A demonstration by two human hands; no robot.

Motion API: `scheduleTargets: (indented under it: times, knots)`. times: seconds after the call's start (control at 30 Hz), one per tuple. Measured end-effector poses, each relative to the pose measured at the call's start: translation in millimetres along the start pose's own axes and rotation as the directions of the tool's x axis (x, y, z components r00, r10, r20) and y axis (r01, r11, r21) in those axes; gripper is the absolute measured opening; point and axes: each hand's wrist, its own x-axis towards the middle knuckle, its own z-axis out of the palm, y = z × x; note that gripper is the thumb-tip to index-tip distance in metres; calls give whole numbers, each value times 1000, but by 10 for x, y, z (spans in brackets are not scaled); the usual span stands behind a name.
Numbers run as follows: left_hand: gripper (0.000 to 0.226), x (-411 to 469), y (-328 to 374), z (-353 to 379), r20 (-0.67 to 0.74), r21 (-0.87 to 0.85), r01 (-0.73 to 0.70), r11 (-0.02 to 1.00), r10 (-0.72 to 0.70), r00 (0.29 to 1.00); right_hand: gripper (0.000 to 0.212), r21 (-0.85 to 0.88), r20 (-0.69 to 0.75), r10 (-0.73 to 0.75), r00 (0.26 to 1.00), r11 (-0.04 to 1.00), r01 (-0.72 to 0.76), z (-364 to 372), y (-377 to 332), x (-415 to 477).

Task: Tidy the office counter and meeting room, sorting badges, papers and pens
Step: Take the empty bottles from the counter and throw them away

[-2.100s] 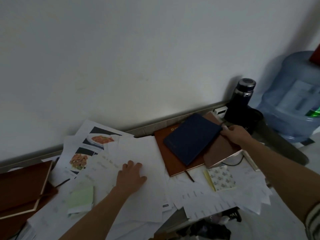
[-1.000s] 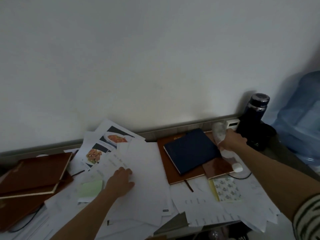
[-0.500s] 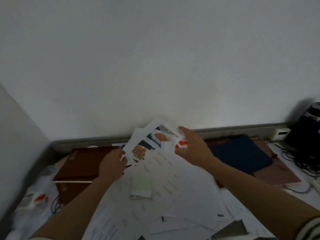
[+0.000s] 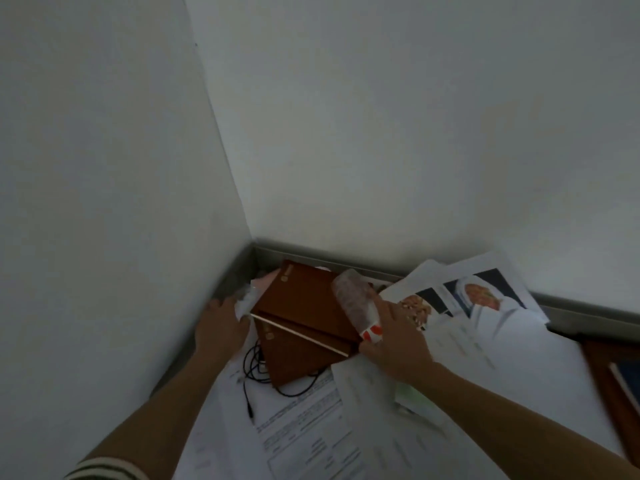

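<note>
My right hand [image 4: 394, 344] is shut on a clear plastic bottle [image 4: 355, 303] with a red and white label, held tilted over the right edge of a brown notebook [image 4: 301, 303]. That notebook lies on a second brown one [image 4: 294, 362] in the counter's corner. My left hand [image 4: 220, 327] rests at the left of the notebooks, fingers spread, touching a crumpled white wrapper [image 4: 246, 301] by the wall. Loose printed papers [image 4: 304, 431] cover the counter around both arms.
Walls close the corner on the left and behind. A black cable [image 4: 256, 370] loops beside the lower notebook. Sheets with food photos [image 4: 479, 294] lie at the right. A pale green note [image 4: 414, 398] shows under my right wrist. Another brown notebook [image 4: 613, 379] sits at the far right.
The view has swung left to the corner. My right hand took the bottle from beside the blue notebook and carried it leftward over the brown notebooks. My left hand moved left to the wall.
</note>
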Motion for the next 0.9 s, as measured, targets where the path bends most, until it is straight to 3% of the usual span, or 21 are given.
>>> scheduleTargets:
  times: [0.37, 0.53, 0.67, 0.77, 0.9]
  knots:
    - [69, 51, 131, 160, 32, 319, -23, 947, 14, 999, 102, -67, -8, 28, 1000, 997, -29, 66, 81, 67]
    - [74, -70, 116, -46, 16, 282, -6, 959, 2, 1000, 101, -107, -4, 12, 1000, 994, -12, 41, 79, 74]
    - [75, -342, 111, -320, -25, 109, 32, 993, -30, 999, 106, -116, 44, 27, 999, 993, -21, -74, 133, 85]
    - [76, -636, 174, -498, -115, -18, 8, 1000, -10, 993, 101, -111, -3, -40, 999, 993, 39, -197, 140, 59]
    - [75, -1303, 304, -583, -182, -153, 97, 983, -124, 975, 98, -35, -50, -234, 971, 972, 232, -286, 30, -128]
